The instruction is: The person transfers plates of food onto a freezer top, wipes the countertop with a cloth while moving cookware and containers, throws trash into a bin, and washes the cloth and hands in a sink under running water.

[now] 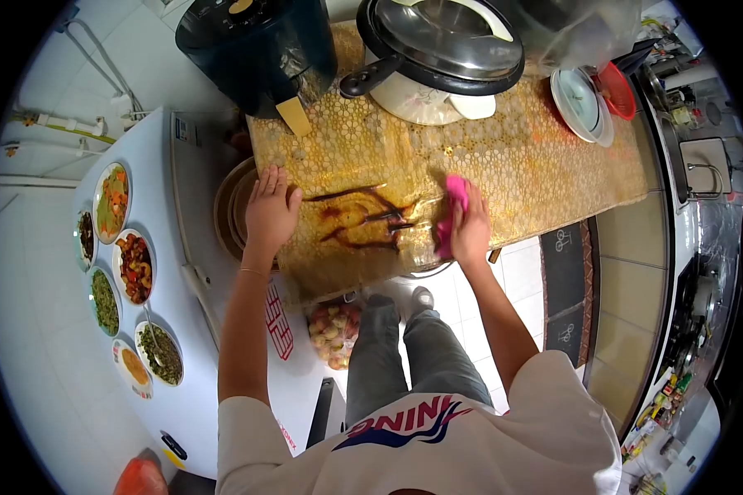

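1. My right hand [472, 227] grips the pink cloth [444, 235] near the front edge of the tablecloth [545, 173].
2. The cloth's long axis runs front-to-back, beside dark streaks [380, 218].
3. My left hand [272, 213] lies flat at the left edge.

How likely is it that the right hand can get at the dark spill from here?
Very likely yes: the right hand, holding the pink cloth, is just to the right of the spill, and nothing appears to stand between them.

Spill [377, 218] on table [545, 177], left of apparent cloth [456, 188]; pot [450, 49] behind.
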Tool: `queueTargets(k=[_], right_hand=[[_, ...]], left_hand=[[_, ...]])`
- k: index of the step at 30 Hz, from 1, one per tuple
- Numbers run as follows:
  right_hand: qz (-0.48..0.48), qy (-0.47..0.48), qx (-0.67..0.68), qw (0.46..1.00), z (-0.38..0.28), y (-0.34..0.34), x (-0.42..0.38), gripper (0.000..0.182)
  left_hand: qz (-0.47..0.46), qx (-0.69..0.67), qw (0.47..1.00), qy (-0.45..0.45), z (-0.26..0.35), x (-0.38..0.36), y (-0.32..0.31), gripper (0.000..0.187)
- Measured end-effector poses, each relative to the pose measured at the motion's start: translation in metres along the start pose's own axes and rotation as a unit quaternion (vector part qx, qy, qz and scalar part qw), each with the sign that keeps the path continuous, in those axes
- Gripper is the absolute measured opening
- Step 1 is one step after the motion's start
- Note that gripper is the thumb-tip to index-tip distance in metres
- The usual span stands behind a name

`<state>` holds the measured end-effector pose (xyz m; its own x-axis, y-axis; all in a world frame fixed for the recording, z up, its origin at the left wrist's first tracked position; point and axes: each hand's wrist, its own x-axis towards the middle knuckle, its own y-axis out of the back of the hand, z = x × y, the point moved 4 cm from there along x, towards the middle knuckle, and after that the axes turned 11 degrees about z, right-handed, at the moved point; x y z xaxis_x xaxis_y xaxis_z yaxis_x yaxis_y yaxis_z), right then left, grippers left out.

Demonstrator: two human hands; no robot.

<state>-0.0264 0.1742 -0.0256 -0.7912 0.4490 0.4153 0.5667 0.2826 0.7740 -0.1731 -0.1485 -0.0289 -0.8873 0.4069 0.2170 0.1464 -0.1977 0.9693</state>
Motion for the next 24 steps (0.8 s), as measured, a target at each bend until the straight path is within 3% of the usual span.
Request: queueTargets(k=[2,4,5,7,12,16,17,18,20,21,23,24], right_hand=[[-0.024,0.035,0.142,0.989,-0.053,-0.004,0.037,0.036],[-0.088,0.064,0.171,0.979,-0.070,-0.073,0.028,0.040],[-0.086,0.066,0.172,0.979,-0.081,-0.082,0.030,0.040],[-0.060,0.184,0.034,0.981,-0.096,-0.088,0.028,0.045],[-0.095,0.169,0.042,0.980,-0.023,-0.067,0.061,0.047],[-0.048,0.100,-0.025,0.993,0.043,-0.035,0.080,0.040],[0.012,0.158,-0.063,0.985,0.051,-0.021,0.088,0.035],[0.012,0.160,-0.063,0.985,0.051,-0.019,0.088,0.035],[-0.071,-0.049,0.098,0.991,0.059,-0.021,0.079,0.046],[-0.162,-0.051,0.164,0.972,0.026,-0.014,0.083,0.046],[-0.198,0.072,0.221,0.952,-0.028,-0.047,0.079,0.045],[-0.140,0.195,0.212,0.947,-0.041,-0.079,0.067,0.046]], left_hand=[[0.017,0.028,0.999,-0.005,0.009,0.003,0.000,0.054],[0.011,0.070,0.997,-0.008,0.017,0.003,0.001,0.057],[0.013,0.071,0.997,-0.009,0.018,0.000,0.003,0.057],[0.020,0.054,0.998,-0.007,0.019,-0.010,0.006,0.059],[0.011,0.079,0.996,-0.036,0.023,-0.002,0.003,0.061],[-0.028,0.072,0.997,-0.010,0.015,-0.007,0.008,0.061],[-0.026,0.072,0.997,-0.008,0.015,-0.007,0.008,0.061],[-0.029,0.067,0.997,0.002,0.016,-0.007,0.008,0.061],[-0.030,0.062,0.998,0.015,0.018,-0.007,0.005,0.061],[-0.034,0.068,0.997,0.016,0.019,-0.008,0.002,0.061],[-0.034,0.075,0.996,0.024,0.024,-0.008,0.003,0.061],[-0.032,0.072,0.996,0.037,0.026,-0.007,0.005,0.062]])
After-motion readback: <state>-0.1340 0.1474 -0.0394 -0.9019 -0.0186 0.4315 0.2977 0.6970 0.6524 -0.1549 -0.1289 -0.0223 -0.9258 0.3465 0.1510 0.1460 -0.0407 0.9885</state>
